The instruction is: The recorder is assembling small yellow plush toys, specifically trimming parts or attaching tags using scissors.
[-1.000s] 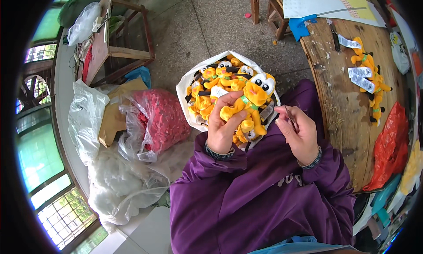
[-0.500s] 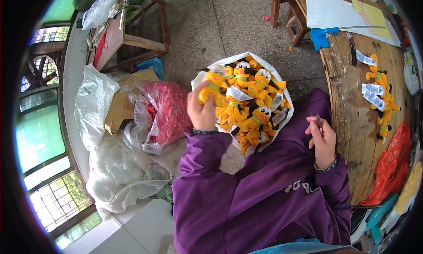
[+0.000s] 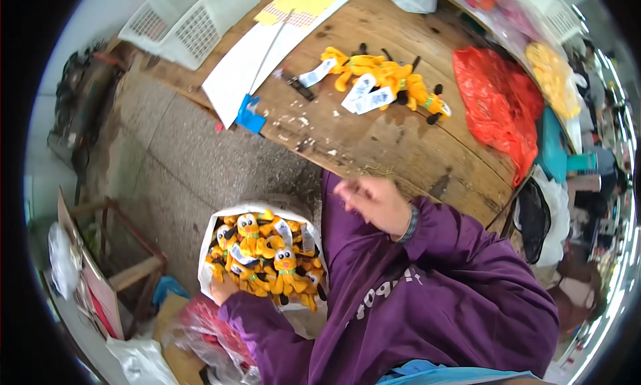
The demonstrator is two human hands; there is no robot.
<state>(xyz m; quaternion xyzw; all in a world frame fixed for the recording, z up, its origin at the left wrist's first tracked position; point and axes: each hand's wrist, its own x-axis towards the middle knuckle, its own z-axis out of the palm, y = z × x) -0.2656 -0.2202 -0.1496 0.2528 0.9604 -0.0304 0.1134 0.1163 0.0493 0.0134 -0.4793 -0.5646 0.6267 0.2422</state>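
Note:
My left hand (image 3: 224,289) is at the left rim of a white bag (image 3: 205,241) full of yellow plush dogs (image 3: 285,261), which have green collars and black ears. It touches yellow plush there; its fingers are mostly hidden, so I cannot tell whether it still grips one. Over the near edge of the wooden table, my right hand (image 3: 379,203) is closed with fingers curled; motion blurs whatever is in them. Several more plush dogs (image 3: 374,71) lie in a row on the tabletop, white tags (image 3: 370,101) hanging from them.
On the wooden table (image 3: 427,158) lie a red plastic bag (image 3: 497,105), a blue piece with a thin rod (image 3: 250,115), a dark-handled tool (image 3: 300,88) and white and yellow sheets (image 3: 300,5). White baskets (image 3: 193,35) stand behind. A bag of red material (image 3: 214,331) sits at lower left.
My view has swung right toward the table. My left hand has lowered from above the bag, with a plush dog in it, to the bag's rim. My right hand is now beside the table edge.

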